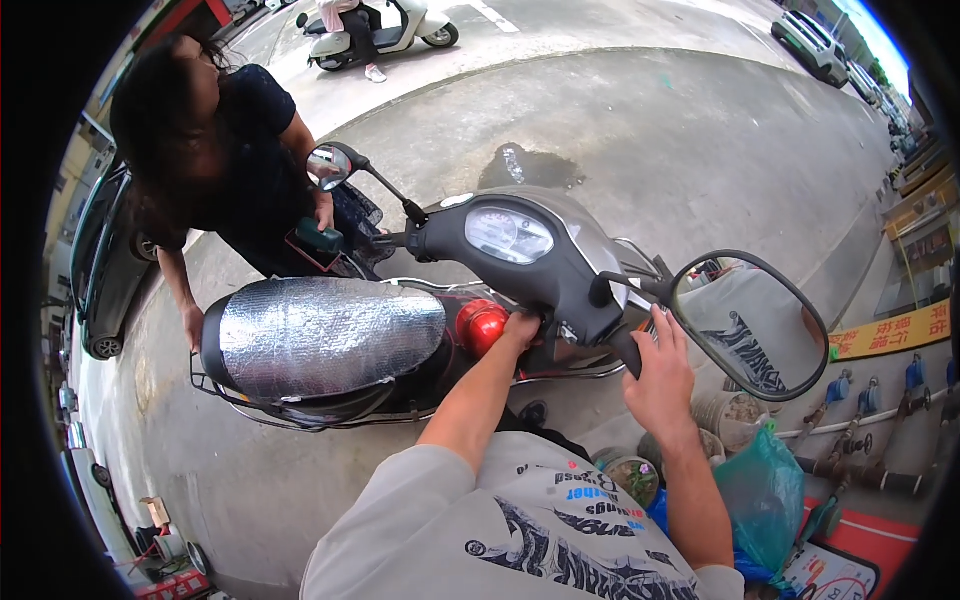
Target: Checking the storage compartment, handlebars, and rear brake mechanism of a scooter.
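A scooter stands sideways before me, its seat [320,340] under a silver foil cover, its dashboard [508,236] to the right. My left hand [522,330] has its fingers closed below the dashboard, beside a red helmet [481,325]; what they hold is hidden. My right hand [657,365] rests at the right handlebar grip [625,347] with fingers stretched out, beside the large right mirror [745,325]. A person [215,170] in dark clothes stands at the far left side, one hand at the seat's rear, the other holding a dark green object [318,235].
A white scooter [390,35] with a person is on the pavement behind. Parked cars [105,270] line the left and upper right [805,45]. Buckets with plants [630,478], a green plastic bag [760,490] and pipes with blue valves [850,430] stand along the right.
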`<state>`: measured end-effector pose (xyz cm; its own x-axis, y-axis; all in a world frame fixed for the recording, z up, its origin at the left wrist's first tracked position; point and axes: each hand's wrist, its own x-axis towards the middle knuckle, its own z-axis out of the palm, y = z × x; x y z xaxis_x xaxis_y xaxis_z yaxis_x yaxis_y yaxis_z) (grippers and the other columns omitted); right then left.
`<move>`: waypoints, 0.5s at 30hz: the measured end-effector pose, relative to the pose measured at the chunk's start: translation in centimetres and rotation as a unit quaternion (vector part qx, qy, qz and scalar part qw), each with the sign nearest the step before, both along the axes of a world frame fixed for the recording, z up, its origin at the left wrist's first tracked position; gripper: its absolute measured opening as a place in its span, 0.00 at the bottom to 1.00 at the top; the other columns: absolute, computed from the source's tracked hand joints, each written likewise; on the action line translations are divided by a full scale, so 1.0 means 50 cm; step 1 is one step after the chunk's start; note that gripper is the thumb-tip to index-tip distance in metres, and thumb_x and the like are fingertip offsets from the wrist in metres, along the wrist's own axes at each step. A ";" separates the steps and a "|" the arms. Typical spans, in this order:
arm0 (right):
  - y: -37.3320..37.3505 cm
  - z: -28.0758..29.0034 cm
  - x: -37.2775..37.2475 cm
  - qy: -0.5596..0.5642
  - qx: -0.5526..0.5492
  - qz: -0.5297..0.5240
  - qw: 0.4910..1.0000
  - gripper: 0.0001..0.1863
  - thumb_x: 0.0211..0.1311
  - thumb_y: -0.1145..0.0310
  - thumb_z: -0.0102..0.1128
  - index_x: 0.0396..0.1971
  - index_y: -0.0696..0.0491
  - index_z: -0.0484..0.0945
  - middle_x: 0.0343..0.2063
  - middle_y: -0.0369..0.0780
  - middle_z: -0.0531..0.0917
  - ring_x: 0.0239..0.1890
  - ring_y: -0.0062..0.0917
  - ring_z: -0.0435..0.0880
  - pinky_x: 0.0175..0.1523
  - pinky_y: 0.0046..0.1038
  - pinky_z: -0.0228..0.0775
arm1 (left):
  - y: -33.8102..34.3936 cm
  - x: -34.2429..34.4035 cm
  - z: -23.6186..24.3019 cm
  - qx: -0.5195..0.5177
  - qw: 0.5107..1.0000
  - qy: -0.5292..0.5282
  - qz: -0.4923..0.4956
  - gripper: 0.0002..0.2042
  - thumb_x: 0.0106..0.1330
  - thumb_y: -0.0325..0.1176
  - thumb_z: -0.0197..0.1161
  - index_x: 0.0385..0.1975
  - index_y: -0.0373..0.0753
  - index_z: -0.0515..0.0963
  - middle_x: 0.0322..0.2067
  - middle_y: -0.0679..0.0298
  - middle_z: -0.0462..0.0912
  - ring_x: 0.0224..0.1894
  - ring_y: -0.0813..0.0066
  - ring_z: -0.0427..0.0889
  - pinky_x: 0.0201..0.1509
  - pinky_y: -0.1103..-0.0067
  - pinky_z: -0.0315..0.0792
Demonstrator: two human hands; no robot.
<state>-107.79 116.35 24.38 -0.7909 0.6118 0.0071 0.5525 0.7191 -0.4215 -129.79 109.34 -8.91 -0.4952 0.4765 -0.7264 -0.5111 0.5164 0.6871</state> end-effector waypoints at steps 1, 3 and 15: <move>0.000 0.000 0.002 0.006 0.003 -0.001 1.000 0.21 0.42 0.79 0.61 0.42 0.55 0.78 0.63 0.50 0.66 0.66 0.50 0.62 0.62 0.44 0.67 | 0.006 0.000 -0.018 0.000 1.000 -0.001 0.008 0.17 0.67 0.40 0.51 0.49 0.37 0.78 0.34 0.60 0.82 0.26 0.66 0.83 0.15 0.73 0.70; 0.005 -0.009 0.010 0.006 0.009 -0.014 1.000 0.21 0.42 0.79 0.61 0.42 0.55 0.78 0.62 0.50 0.67 0.66 0.50 0.62 0.62 0.44 0.66 | 0.029 0.016 0.006 -0.018 1.000 -0.014 -0.005 0.18 0.66 0.40 0.52 0.48 0.37 0.79 0.34 0.58 0.83 0.30 0.62 0.84 0.20 0.70 0.72; -0.015 -0.003 -0.010 0.010 0.062 -0.022 0.998 0.23 0.40 0.80 0.61 0.42 0.54 0.78 0.63 0.46 0.67 0.62 0.46 0.68 0.60 0.43 0.68 | -0.054 0.023 0.029 -0.017 0.965 0.231 -0.121 0.24 0.63 0.48 0.60 0.49 0.33 0.78 0.44 0.46 0.82 0.51 0.50 0.80 0.57 0.66 0.71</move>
<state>-108.30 115.61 24.25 -0.7627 0.6390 0.0998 0.5767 0.7419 -0.3420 -128.62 106.62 -7.47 -0.6476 0.5977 -0.4726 -0.0167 0.6090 0.7930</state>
